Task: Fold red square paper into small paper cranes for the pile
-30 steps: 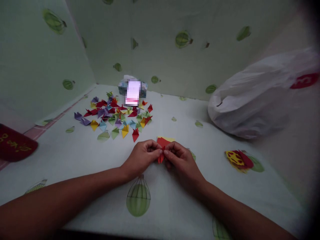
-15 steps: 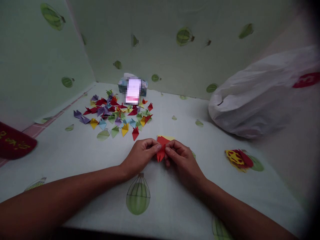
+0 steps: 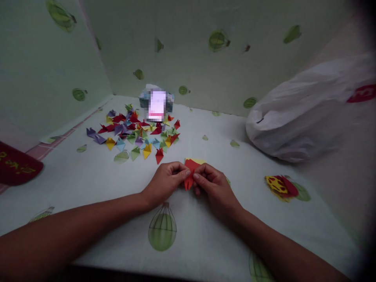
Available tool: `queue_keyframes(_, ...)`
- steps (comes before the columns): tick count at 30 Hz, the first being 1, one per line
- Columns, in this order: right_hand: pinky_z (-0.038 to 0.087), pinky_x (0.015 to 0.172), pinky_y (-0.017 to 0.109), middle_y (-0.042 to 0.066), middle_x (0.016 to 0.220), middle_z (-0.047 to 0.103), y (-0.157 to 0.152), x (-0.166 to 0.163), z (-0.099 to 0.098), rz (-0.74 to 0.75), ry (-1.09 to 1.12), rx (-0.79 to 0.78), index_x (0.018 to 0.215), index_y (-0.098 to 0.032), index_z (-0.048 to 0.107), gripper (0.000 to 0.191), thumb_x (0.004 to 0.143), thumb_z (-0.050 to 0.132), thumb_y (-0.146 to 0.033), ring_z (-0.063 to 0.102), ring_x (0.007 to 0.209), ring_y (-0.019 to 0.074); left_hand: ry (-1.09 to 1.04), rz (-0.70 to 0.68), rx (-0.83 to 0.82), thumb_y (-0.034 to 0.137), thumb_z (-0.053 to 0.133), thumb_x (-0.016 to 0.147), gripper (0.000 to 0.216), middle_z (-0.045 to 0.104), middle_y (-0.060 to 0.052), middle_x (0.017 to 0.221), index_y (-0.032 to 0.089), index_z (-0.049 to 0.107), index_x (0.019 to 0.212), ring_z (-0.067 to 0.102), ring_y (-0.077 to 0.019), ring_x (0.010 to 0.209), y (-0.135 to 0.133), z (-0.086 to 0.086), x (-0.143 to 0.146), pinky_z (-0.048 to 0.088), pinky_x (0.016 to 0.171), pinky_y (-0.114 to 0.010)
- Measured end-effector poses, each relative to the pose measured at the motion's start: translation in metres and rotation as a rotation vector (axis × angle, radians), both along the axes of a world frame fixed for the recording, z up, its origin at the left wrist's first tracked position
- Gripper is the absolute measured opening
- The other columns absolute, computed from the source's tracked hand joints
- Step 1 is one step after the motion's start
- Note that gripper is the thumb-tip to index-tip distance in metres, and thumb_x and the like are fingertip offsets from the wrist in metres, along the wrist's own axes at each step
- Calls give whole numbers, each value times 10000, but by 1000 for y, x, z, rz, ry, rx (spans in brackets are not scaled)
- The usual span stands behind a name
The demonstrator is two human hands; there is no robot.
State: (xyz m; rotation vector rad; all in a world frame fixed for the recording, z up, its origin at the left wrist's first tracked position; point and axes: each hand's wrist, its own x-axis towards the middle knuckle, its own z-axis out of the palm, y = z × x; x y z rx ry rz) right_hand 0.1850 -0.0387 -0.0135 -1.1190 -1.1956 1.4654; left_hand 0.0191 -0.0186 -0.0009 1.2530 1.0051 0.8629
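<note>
Between my two hands is a small piece of folded red paper (image 3: pixel 188 182), its narrow split points facing me. My left hand (image 3: pixel 166 180) pinches its left side between thumb and fingers. From the other side my right hand (image 3: pixel 213 182) grips it, thumb and forefinger closed at the edge. Just behind the fingers lies yellow paper (image 3: pixel 199 161), mostly hidden by red paper and my right hand. A pile of folded paper figures (image 3: pixel 135 133) in red, purple, yellow, green and blue spreads out beyond my left hand.
A phone (image 3: pixel 157 103) with a lit screen leans on a tissue box (image 3: pixel 169 102) at the back. On the right bulges a white plastic bag (image 3: pixel 290 121), with red and yellow cutouts (image 3: pixel 282 187) in front of it. A dark red object (image 3: pixel 20 164) with gold marks sits far left.
My hands stay almost in place, both still pinching the folded red paper. The view has shifted very slightly.
</note>
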Motion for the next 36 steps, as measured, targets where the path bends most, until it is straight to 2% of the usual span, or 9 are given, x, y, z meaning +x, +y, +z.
queue_keyframes(5,358,503,240,-50,532,558,0,1,1,20,-27,7,744,-195,540,236,847,688,-347,481,471,96,31,6,1,348,671,794,217,628,-9,693,153,649,700,543,-127,648,0,2,0,425,632,-257)
queue_keyframes(13,369,520,238,-39,629,592,-1,1,-4,21,64,-5,783,-191,557,214,894,650,-349,494,495,84,29,19,13,330,660,805,201,644,-10,697,156,654,704,556,-129,656,0,2,0,435,652,-263)
queue_keyframes(25,380,500,238,-44,616,583,0,1,-3,9,36,0,758,-194,545,224,865,680,-336,496,482,86,5,6,21,297,671,799,173,650,-9,698,156,669,698,555,-127,662,0,1,-1,440,664,-264)
queue_keyframes(32,395,515,243,-45,595,582,-1,1,-1,-1,-25,16,748,-198,532,232,864,669,-345,502,481,91,-13,-3,14,373,627,837,250,649,-18,696,156,671,722,561,-139,666,0,-1,-1,442,665,-270)
queue_keyframes(36,389,509,241,-45,609,583,-1,1,-1,-5,-24,20,746,-198,531,224,863,668,-331,500,485,90,-2,-7,5,350,640,830,221,644,-12,694,158,671,726,553,-131,657,0,-1,-2,433,659,-264)
